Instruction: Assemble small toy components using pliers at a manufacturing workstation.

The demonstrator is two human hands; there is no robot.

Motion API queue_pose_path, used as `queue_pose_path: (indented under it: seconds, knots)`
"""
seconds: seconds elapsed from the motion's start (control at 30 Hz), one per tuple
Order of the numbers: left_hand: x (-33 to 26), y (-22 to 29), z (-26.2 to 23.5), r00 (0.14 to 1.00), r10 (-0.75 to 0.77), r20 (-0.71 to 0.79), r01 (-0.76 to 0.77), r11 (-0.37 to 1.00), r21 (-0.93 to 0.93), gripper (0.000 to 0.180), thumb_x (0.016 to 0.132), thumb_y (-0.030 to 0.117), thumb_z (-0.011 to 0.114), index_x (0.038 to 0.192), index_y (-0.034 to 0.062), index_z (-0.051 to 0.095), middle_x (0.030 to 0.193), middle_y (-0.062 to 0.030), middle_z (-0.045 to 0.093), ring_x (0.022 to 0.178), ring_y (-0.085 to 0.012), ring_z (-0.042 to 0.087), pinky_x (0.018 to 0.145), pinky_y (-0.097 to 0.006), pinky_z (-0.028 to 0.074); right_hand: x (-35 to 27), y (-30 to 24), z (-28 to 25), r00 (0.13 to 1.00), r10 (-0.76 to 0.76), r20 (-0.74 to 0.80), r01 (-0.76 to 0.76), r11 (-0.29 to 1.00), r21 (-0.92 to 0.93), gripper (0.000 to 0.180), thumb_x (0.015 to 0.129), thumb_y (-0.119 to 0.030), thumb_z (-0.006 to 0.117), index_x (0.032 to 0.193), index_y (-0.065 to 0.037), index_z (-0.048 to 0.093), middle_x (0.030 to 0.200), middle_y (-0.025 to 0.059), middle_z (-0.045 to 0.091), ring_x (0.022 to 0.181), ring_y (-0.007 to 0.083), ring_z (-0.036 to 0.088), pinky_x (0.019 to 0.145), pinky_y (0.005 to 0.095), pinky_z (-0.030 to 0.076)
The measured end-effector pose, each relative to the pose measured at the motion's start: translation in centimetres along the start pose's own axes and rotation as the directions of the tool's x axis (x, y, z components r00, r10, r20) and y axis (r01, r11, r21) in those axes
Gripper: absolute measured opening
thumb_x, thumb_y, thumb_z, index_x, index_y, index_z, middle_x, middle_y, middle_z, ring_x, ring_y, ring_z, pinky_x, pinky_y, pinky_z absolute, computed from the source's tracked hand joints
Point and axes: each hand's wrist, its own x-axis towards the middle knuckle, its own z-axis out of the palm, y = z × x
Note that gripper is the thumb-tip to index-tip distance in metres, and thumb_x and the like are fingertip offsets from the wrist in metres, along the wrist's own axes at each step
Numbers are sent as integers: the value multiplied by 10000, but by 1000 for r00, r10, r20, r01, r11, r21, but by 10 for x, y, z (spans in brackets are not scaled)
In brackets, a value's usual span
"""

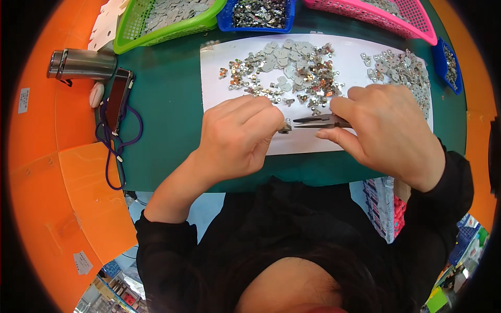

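Left fingers pinch a part closed; right fingers close round pliers. Far pile lies loose; completed share indeterminable.

Pliers smooth metal; green basket glossy plastic; sleeve matt cloth.

Along the far side of the bench stand, left to right, a large basket, a tray and a second basket, each with loose pieces inside; a smaller tray sits at the right edge. Nearer, a sheet carries a central heap and, right of it, another heap. Over its near part, pliers lie between the left hand and right hand. Left of the sheet is a phone, a flask beyond it.
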Motion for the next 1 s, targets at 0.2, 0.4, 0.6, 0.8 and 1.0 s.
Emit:
queue_pose_path:
  seconds: [0.2, 0.4, 0.6, 0.8, 1.0]
  knots:
    - [10, 3, -6, 991, 41, 125, -46, 998, 40, 103, 768, -3, 656, 779, 37, 562, 707, -100, 563, 614, -290, 570, 540, -339, 450, 9, 0, -10, 994, -113, 11, 114, 987, -115, 343, 831, -382, 709, 758, -60, 615, 656, 104, 586, 631, 310, 614, 565, 414, 458]
    - [11, 4, -8, 983, 17, 184, -17, 1000, -2, 105, 776, -1, 650, 778, 41, 553, 695, -97, 533, 614, -288, 562, 536, -353, 437, 14, 1, -13, 974, -225, 23, 226, 965, -132, 315, 820, -360, 723, 772, -63, 634, 659, 102, 598, 633, 300, 624, 586, 405, 466]
    - [14, 4, -10, 971, 5, 241, 11, 998, -64, 106, 777, -5, 642, 777, 41, 546, 683, -93, 507, 607, -289, 553, 524, -359, 423, 15, 3, -14, 966, -256, 30, 258, 959, -121, 298, 828, -357, 715, 757, -74, 650, 644, 105, 617, 640, 295, 639, 595, 395, 475]
    - [14, 6, -10, 951, -36, 307, 60, 996, -71, 95, 773, -1, 640, 787, 40, 555, 684, -104, 519, 616, -306, 567, 517, -370, 430, 15, 0, -6, 970, -239, 51, 243, 962, -127, 309, 843, -365, 695, 731, -83, 640, 627, 98, 621, 633, 290, 645, 595, 392, 483]
    - [9, 3, 0, 941, -29, 336, 62, 994, -88, 88, 780, -5, 637, 803, 38, 564, 685, -105, 533, 620, -318, 567, 529, -368, 448, 9, 2, 9, 979, -190, 81, 199, 970, -139, 278, 835, -352, 701, 781, -87, 634, 674, 90, 630, 639, 280, 645, 595, 387, 487]
